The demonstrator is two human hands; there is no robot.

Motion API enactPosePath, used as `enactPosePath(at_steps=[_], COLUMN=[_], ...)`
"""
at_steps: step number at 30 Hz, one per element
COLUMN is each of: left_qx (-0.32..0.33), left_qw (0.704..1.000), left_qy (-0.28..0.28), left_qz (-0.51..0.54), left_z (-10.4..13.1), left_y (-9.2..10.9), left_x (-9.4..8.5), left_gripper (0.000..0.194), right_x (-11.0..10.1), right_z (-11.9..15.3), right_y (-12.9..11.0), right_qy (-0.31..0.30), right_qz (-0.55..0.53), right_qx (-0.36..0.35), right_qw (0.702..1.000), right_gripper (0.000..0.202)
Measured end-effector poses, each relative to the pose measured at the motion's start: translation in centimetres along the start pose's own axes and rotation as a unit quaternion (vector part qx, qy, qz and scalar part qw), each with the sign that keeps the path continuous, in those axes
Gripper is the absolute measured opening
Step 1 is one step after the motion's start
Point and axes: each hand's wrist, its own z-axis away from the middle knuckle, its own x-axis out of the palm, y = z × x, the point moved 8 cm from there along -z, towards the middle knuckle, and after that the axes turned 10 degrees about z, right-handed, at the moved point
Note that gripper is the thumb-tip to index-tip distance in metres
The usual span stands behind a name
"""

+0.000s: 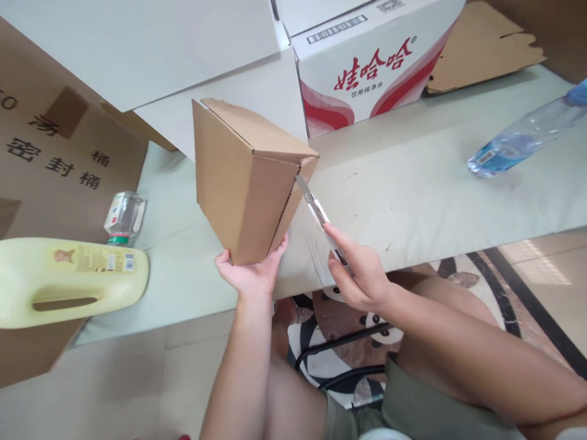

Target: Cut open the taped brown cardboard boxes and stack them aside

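A brown cardboard box (224, 177) is held up, tilted, over the cloth-covered table. My left hand (254, 269) grips it from below, thumb on the left side and fingers around the lower right edge. A dark seam runs down the box's narrow side. In my right hand (360, 272) is a utility knife (316, 208), its blade extended. The blade's tip meets the upper end of the seam, near the box's top right corner. My right index finger lies along the knife's body, and the other fingers wrap its handle.
White cartons (358, 79) with red print stand behind the box. Flat cardboard (481, 52) lies at the back right, beyond a clear water bottle (513, 143). At left are a pale yellow jug (77, 263), a small clear bottle (125, 214) and a large brown carton (59, 140).
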Motion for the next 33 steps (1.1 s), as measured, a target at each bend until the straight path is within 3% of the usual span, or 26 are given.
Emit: enactPosePath(at_steps=[33], left_qx=[0.040], left_qw=[0.999], left_qy=[0.023], left_qz=[-0.028], left_z=[-0.02], left_y=[0.63], left_x=[-0.63], left_gripper=[0.042], right_x=[0.97], right_z=[0.34], right_y=[0.44], right_qy=[-0.047], right_qz=[0.053], right_qx=[0.037], right_qw=[0.997], right_gripper=[0.070])
